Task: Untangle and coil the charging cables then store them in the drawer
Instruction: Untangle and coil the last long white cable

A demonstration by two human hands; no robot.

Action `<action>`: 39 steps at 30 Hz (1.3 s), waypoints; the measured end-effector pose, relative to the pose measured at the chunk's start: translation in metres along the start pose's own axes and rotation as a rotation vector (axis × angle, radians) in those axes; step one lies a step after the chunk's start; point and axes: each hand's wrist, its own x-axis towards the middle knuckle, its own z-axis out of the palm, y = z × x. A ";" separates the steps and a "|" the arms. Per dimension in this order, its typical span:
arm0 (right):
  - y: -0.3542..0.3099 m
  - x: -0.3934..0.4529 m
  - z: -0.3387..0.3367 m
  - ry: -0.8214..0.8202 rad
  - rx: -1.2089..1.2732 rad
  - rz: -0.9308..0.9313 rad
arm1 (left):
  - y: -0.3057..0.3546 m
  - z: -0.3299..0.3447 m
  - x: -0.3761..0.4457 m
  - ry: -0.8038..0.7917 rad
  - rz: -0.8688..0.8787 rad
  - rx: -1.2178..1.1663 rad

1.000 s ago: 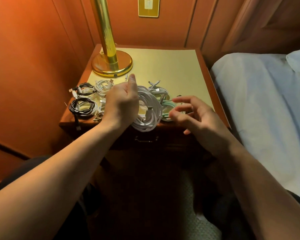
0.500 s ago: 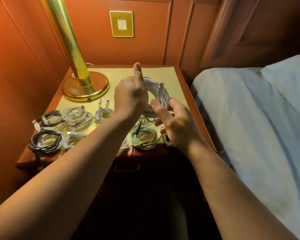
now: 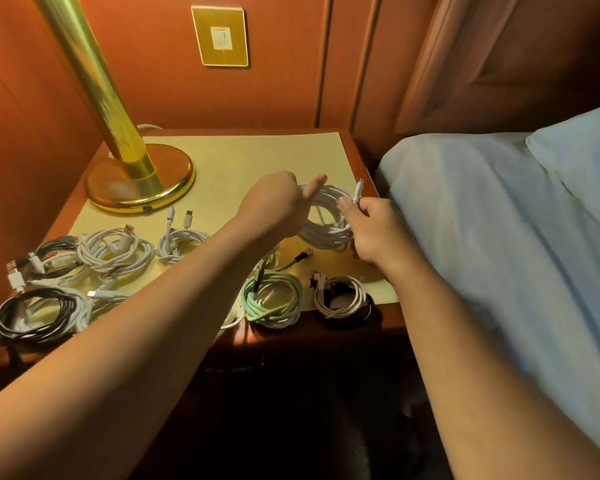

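Now the right hand [image 3: 378, 230], which half a second ago cupped the white cable coil [image 3: 329, 220] from below, pinches its plug end between fingers [image 3: 347, 204] and thumb. The left hand [image 3: 278, 206] clenches the coil's far side, thumb raised, holding it above the desk [image 3: 243, 161], behind the green coil [image 3: 274, 299].

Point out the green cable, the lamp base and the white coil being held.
green cable [image 3: 272, 301], head view, on its coiled loops
lamp base [image 3: 118, 190], head view, on its brass disc
white coil [image 3: 326, 233], head view, on its lower strands
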 end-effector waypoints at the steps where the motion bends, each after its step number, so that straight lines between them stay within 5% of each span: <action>1: 0.003 0.002 -0.002 -0.002 -0.032 0.004 | -0.001 0.003 0.001 -0.005 0.010 0.043; 7: 0.020 0.003 -0.002 0.042 -0.215 -0.007 | -0.003 0.013 -0.004 0.037 0.052 0.243; 18: 0.009 -0.034 -0.019 0.130 -0.219 0.061 | -0.034 -0.054 -0.093 0.527 0.198 0.156; 24: -0.016 -0.104 -0.018 0.223 -0.289 -0.211 | -0.080 -0.076 -0.173 0.485 0.167 0.061; 30: -0.038 -0.193 0.011 0.006 -0.274 -0.296 | -0.123 -0.063 -0.250 0.383 0.055 0.033; 39: -0.030 -0.236 0.084 -0.299 -0.573 -0.248 | -0.133 -0.023 -0.292 0.280 -0.021 0.167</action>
